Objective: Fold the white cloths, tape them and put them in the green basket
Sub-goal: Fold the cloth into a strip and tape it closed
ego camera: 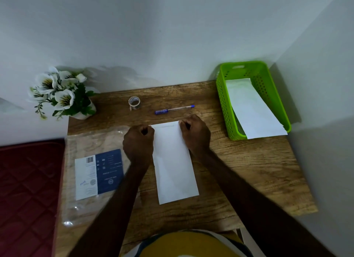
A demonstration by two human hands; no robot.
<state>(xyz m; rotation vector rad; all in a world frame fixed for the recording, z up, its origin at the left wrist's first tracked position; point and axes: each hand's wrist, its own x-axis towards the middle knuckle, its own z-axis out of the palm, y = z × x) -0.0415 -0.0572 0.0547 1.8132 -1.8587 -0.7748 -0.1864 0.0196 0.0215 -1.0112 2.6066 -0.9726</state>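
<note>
A: What sits furthest left?

B: A dark red quilted mattress (26,189), beside the wooden surface (249,170). At the surface's far left corner stands a pot of white flowers (61,92).

A: And nearer the person?

B: A clear plastic package (92,176) with a blue and white label lies flat along the left side of the surface. The left forearm crosses over its right edge.

A: The left hand?

B: The left hand (138,141) is curled, its fingers pinching the far left corner of the folded white cloth (174,168).

A: Where is that cloth?

B: In the middle of the surface, a long narrow strip running from the hands toward the person. Beyond it, near the wall, a roll of clear tape (134,102) stands on edge, and a blue pen (174,109) lies just to its right, apart from the cloth.

A: The right hand?

B: The right hand (195,134) is curled too, gripping the cloth's far right corner.

A: Further right?

B: The green basket (268,80) sits in the far right corner of the surface. Another folded white cloth (252,109) lies in it, its near end hanging out over the basket's front rim.
</note>
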